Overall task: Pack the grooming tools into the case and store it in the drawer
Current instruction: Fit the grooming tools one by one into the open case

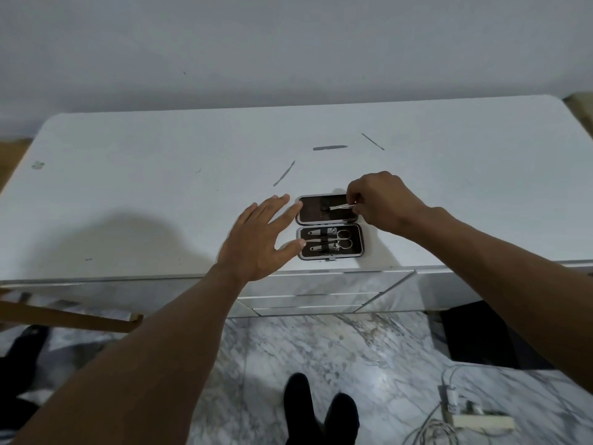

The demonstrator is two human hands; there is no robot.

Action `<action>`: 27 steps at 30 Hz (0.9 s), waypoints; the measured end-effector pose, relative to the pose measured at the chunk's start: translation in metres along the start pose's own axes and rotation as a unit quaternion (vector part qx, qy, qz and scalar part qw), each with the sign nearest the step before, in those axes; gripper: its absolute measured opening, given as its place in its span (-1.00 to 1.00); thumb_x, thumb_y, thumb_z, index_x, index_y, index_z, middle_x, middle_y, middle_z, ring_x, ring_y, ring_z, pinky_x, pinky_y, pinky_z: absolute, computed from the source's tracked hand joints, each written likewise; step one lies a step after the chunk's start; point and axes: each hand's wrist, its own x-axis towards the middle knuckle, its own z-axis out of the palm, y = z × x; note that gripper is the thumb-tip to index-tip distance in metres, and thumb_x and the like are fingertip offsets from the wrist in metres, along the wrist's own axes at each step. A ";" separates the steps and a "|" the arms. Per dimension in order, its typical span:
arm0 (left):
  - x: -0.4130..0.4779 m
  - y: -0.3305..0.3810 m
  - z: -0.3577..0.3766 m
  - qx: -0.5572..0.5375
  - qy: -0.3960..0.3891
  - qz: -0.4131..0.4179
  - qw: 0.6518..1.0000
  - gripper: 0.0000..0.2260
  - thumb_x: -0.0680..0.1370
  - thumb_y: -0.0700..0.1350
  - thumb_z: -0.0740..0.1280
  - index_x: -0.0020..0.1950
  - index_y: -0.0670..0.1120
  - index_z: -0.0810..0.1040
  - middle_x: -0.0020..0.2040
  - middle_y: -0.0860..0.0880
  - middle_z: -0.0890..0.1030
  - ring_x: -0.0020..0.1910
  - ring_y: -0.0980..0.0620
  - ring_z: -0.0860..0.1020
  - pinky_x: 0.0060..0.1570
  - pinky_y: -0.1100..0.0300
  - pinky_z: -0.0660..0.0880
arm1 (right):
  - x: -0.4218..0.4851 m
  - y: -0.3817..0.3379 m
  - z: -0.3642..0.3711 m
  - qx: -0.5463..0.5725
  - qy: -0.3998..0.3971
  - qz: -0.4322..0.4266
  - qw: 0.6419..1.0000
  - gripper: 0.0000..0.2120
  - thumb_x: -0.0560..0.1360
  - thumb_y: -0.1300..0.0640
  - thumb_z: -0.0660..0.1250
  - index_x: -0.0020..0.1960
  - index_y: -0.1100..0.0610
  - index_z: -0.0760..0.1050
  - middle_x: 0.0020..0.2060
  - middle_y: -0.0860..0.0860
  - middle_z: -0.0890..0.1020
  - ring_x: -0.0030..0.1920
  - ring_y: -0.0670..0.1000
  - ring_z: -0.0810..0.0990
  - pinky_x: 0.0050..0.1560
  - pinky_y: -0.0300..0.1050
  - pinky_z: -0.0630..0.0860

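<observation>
A small dark case (359, 239) lies open on the white table (160, 187) near its front edge. Its near half holds scissors (340, 242) and two clippers under a strap. My right hand (382, 197) pinches a thin metal tool (341, 206) over the far half of the case. My left hand (260, 239) rests flat with fingers spread, its fingertips touching the case's left edge. Three loose metal tools lie farther back: a slim one (284, 173), a flat file (330, 148) and a thin stick (373, 141).
Drawer fronts (308, 300) with a marble look sit below the table's front edge. A wooden piece (64, 316) juts out at lower left. Cables and a power strip (475, 419) lie on the marble floor at right. My feet (321, 409) stand below.
</observation>
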 end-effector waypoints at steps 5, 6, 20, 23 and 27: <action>0.000 0.000 0.000 -0.005 0.001 0.001 1.000 -0.39 0.55 0.31 0.06 0.56 0.14 0.12 0.56 0.04 0.19 0.55 0.06 0.10 0.50 0.00 0.06 | 0.002 -0.004 0.003 0.000 -0.002 -0.017 1.000 -0.77 0.42 0.31 0.25 -0.02 0.15 0.62 -0.08 0.12 0.68 -0.07 0.18 0.59 -0.13 -0.09 0.47; -0.001 0.000 -0.001 -0.007 0.000 -0.001 1.000 -0.39 0.54 0.31 0.05 0.56 0.14 0.11 0.57 0.04 0.19 0.55 0.06 0.09 0.50 0.01 0.05 | 0.002 -0.005 0.003 0.001 -0.001 -0.016 1.000 -0.76 0.42 0.31 0.25 -0.01 0.13 0.63 -0.07 0.11 0.69 -0.06 0.18 0.60 -0.11 -0.08 0.50; 0.000 0.001 -0.002 -0.006 -0.005 -0.003 1.000 -0.39 0.55 0.31 0.05 0.57 0.14 0.10 0.57 0.04 0.18 0.55 0.06 0.08 0.50 0.04 0.01 | 0.012 -0.009 0.010 0.046 -0.004 -0.002 0.999 -0.82 0.45 0.27 0.34 0.00 0.10 0.65 -0.08 0.13 0.70 -0.04 0.18 0.62 -0.03 -0.08 0.52; -0.001 0.000 -0.002 -0.006 -0.008 -0.004 1.000 -0.39 0.55 0.31 0.04 0.57 0.14 0.09 0.57 0.05 0.17 0.55 0.07 0.07 0.50 0.04 0.01 | 0.014 -0.012 0.013 0.048 -0.012 -0.005 0.999 -0.82 0.46 0.25 0.34 0.00 0.10 0.65 -0.08 0.14 0.69 -0.05 0.18 0.62 -0.03 -0.08 0.53; -0.001 0.001 -0.003 -0.016 -0.013 -0.006 1.000 -0.38 0.55 0.33 0.01 0.57 0.16 0.05 0.58 0.07 0.15 0.56 0.10 0.04 0.51 0.05 -0.01 | 0.014 -0.011 0.014 0.056 -0.017 0.005 0.998 -0.83 0.45 0.25 0.36 0.01 0.11 0.65 -0.07 0.14 0.70 -0.04 0.17 0.62 -0.02 -0.07 0.53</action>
